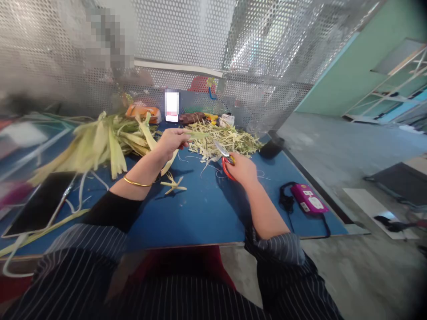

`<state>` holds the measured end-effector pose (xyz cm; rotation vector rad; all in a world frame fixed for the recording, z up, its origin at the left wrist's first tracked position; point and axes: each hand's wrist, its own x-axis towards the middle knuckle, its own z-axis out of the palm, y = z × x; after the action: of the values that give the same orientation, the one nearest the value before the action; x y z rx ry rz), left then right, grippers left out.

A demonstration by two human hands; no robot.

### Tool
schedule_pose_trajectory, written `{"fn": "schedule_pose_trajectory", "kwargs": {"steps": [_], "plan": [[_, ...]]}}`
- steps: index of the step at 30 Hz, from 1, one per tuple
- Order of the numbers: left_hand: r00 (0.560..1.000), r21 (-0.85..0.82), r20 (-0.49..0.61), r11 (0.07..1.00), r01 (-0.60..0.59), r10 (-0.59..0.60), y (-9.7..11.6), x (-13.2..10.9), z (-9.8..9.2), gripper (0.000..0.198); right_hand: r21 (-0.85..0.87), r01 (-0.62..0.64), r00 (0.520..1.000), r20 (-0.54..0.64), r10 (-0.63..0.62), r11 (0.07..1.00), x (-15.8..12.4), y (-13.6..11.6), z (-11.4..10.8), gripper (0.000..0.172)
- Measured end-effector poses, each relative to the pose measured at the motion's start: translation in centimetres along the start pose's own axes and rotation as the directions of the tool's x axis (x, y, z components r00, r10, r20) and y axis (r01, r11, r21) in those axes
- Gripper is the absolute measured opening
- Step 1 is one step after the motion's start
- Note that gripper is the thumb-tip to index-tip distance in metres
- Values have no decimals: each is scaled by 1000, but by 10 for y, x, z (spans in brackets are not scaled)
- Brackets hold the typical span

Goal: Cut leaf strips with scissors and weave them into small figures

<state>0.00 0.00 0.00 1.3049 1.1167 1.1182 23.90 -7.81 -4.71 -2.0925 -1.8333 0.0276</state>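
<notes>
I have the left hand [172, 143] pinching a pale strip [200, 134] at mid-frame, the right hand [244, 170] wrapped around red-handled scissors [221, 149] just right of centre. Beyond, I see shredded pieces [245, 141] heaped; long husks [100, 140] spread across the frame's left.

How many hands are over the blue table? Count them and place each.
2: the left hand, left of centre, holding a pale green strip; the right hand, farther right, holding red-handled scissors.

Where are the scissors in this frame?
In the head view, just right of centre, the red-handled scissors are in the right hand, blades pointing toward the pile of pale strips.
</notes>
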Motion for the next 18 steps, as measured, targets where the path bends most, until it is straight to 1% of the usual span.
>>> {"fn": "schedule_pose_trajectory", "kwargs": {"steps": [1,2,3,4,5,6,7,8,9,10,11,12,13,14,16,18], "plan": [[999,20,34,999,-28,27,5,-4,-1,10,-105,6,999,43,-2,994,-1,1,1,37],[997,41,57,997,-59,57,10,-9,-3,12,-158,11,998,70,0,987,-2,2,2,36],[994,65,74,994,-90,85,14,-15,-3,13,-174,16,998,64,-4,985,-4,1,2,33],[989,91,90,988,-126,118,17,-21,-3,14,-148,23,1000,21,-20,989,-5,-2,1,31],[984,121,97,980,-159,148,19,-28,-3,15,-70,45,998,-46,-48,997,-6,-7,-1,31],[979,152,105,970,-188,173,21,-36,-3,15,58,91,989,-119,-84,994,-6,-14,-4,32],[973,186,121,959,-216,196,20,-43,-3,15,214,159,976,-179,-122,964,-5,-22,-9,34],[968,209,144,950,-232,205,19,-50,-3,16,377,238,964,-207,-169,895,-5,-31,-14,35],[964,222,160,943,-246,214,17,-57,-3,17,510,299,953,-193,-231,806,-3,-41,-19,36],[959,237,186,938,-254,213,14,-62,-3,18,584,337,939,-153,-308,739,-2,-50,-24,33],[958,243,200,937,-252,206,10,-67,-4,18,610,356,919,-90,-384,708,-1,-59,-28,29],[959,247,207,938,-243,194,7,-71,-6,19,616,354,902,-26,-431,703,0,-66,-29,25],[964,248,200,942,-225,177,3,-73,-7,18,611,343,893,23,-449,714,1,-70,-29,22],[971,243,181,950,-197,155,-1,-75,-8,18,605,319,897,56,-438,729,0,-73,-27,21],[986,242,123,960,-143,116,-11,-74,-10,20,614,243,928,78,-364,751,-2,-73,-20,19],[990,267,48,954,-138,130,-21,-71,-11,23,635,177,952,83,-294,752,-4,-68,-11,17]]}}
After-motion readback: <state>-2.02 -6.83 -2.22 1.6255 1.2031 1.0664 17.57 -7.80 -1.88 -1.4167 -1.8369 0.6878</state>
